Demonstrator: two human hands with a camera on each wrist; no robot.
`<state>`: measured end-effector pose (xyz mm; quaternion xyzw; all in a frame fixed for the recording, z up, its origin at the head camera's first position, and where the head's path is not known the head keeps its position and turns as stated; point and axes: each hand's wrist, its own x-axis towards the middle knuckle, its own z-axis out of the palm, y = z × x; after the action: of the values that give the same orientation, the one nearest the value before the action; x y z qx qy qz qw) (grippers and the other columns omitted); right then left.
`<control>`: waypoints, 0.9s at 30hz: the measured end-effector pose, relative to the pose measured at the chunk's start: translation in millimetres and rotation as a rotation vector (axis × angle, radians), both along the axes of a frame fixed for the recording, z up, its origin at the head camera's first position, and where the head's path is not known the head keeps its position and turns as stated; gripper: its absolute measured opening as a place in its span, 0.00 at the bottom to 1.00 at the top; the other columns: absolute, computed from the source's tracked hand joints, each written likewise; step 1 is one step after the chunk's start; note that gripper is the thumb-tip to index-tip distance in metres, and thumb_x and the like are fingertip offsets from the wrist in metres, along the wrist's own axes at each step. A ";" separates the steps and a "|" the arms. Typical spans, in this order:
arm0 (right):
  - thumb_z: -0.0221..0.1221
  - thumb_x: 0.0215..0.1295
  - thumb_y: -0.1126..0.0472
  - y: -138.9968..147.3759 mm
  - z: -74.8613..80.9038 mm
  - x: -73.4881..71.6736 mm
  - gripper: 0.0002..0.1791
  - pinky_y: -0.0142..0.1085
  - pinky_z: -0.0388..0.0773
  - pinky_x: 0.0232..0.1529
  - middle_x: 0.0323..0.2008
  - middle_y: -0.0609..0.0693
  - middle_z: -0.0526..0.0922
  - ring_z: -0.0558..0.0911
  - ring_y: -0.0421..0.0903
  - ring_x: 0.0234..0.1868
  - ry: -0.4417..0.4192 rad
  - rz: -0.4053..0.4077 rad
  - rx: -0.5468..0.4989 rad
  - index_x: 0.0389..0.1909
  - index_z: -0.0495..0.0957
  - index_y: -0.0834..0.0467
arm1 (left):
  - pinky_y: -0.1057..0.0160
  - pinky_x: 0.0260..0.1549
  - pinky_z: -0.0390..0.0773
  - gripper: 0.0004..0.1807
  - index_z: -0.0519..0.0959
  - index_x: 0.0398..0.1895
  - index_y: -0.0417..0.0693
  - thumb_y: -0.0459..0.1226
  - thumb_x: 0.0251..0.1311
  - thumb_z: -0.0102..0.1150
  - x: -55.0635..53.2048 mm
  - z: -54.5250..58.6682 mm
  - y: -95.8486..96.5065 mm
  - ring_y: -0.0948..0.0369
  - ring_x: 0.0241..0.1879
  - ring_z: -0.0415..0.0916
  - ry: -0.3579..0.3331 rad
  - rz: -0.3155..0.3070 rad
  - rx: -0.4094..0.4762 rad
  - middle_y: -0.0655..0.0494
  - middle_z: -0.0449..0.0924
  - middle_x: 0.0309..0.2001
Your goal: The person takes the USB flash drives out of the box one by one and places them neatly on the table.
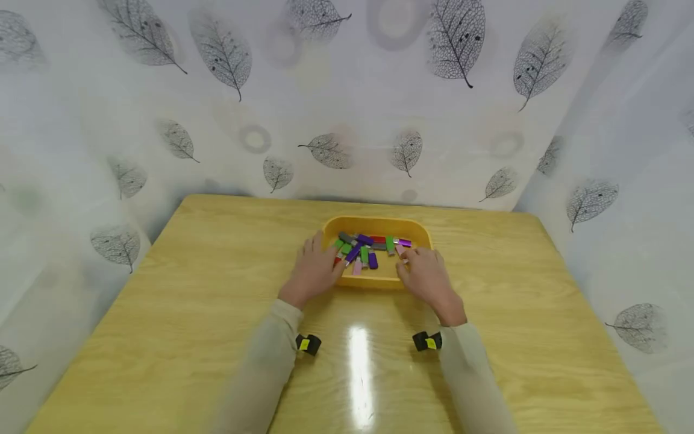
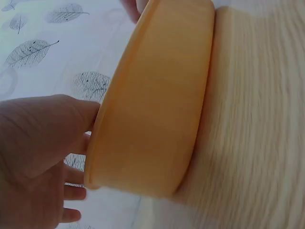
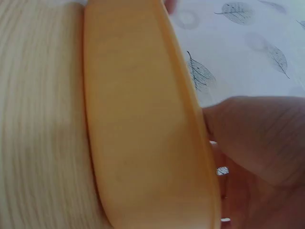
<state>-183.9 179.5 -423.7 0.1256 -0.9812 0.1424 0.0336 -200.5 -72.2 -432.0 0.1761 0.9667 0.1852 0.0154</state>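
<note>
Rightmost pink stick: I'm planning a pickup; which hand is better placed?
Probably the right hand: it is beside that pink stick, while the left hand is at the opposite end of the tray.

The table has a yellowish wood top with visible grain, its lines running clearly as pale stripes in both wrist views. Its far corners are rounded, and its left and right edges spread apart toward the viewer; the near edge is out of view. The surface is glossy: a long white streak of glare runs down the near middle. On the table sits a yellow tray, near the far edge and about midway between the sides. It is oblong with rounded corners, its long side roughly along that edge, its base against the wood.
</note>
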 end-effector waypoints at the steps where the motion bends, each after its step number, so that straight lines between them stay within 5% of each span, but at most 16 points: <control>1: 0.53 0.70 0.56 -0.4 -0.3 -1.2 0.18 0.56 0.71 0.55 0.47 0.63 0.82 0.78 0.62 0.51 0.038 -0.022 0.003 0.47 0.80 0.67 | 0.36 0.66 0.59 0.19 0.76 0.54 0.41 0.46 0.72 0.49 -2.2 0.6 5.4 0.35 0.70 0.54 0.028 -0.001 -0.007 0.32 0.47 0.75; 5: 0.55 0.66 0.60 -4.9 0.0 -5.4 0.15 0.55 0.72 0.52 0.43 0.64 0.80 0.77 0.63 0.48 0.122 -0.099 -0.042 0.44 0.80 0.67 | 0.37 0.67 0.55 0.20 0.74 0.58 0.43 0.45 0.72 0.49 -9.7 2.1 20.6 0.37 0.69 0.54 0.080 -0.022 -0.036 0.35 0.57 0.71; 10: 0.56 0.64 0.61 -11.7 -0.7 -11.3 0.17 0.50 0.78 0.45 0.45 0.63 0.81 0.78 0.60 0.45 0.122 -0.099 -0.106 0.47 0.81 0.67 | 0.39 0.68 0.57 0.23 0.74 0.61 0.47 0.49 0.76 0.39 -12.5 -0.7 25.5 0.42 0.69 0.59 0.013 -0.012 -0.145 0.43 0.67 0.68; 14: 0.53 0.66 0.60 -14.9 -3.9 -15.1 0.15 0.39 0.74 0.24 0.32 0.56 0.80 0.76 0.48 0.27 -0.014 -0.075 -0.148 0.45 0.82 0.64 | 0.38 0.66 0.60 0.29 0.73 0.67 0.51 0.53 0.78 0.29 -11.2 -0.5 26.3 0.47 0.66 0.65 -0.078 -0.047 -0.248 0.50 0.72 0.67; 19: 0.49 0.70 0.58 -15.0 -6.0 -16.3 0.17 0.31 0.59 0.17 0.20 0.51 0.69 0.63 0.42 0.17 -0.151 -0.080 -0.141 0.45 0.83 0.62 | 0.40 0.64 0.66 0.29 0.72 0.69 0.55 0.54 0.78 0.28 -9.2 1.5 26.8 0.51 0.64 0.70 -0.129 -0.082 -0.319 0.54 0.74 0.66; 23: 0.48 0.71 0.55 -15.7 -4.1 -14.9 0.21 0.31 0.58 0.16 0.33 0.53 0.80 0.64 0.41 0.16 -0.213 -0.106 -0.116 0.54 0.82 0.60 | 0.42 0.64 0.66 0.29 0.72 0.69 0.56 0.54 0.77 0.28 -9.7 0.5 27.4 0.51 0.64 0.69 -0.140 -0.070 -0.298 0.54 0.74 0.66; 27: 0.46 0.72 0.53 -16.5 -3.2 -14.2 0.22 0.31 0.57 0.16 0.32 0.54 0.81 0.63 0.41 0.16 -0.248 -0.110 -0.091 0.55 0.82 0.58 | 0.43 0.63 0.68 0.30 0.73 0.68 0.55 0.54 0.77 0.27 -10.4 -2.1 26.9 0.51 0.63 0.70 -0.138 -0.064 -0.274 0.53 0.75 0.65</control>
<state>-198.1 163.0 -426.9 0.0512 -0.9758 0.1993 -0.0744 -210.8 -45.3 -434.1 0.1898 0.9734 0.0625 0.1117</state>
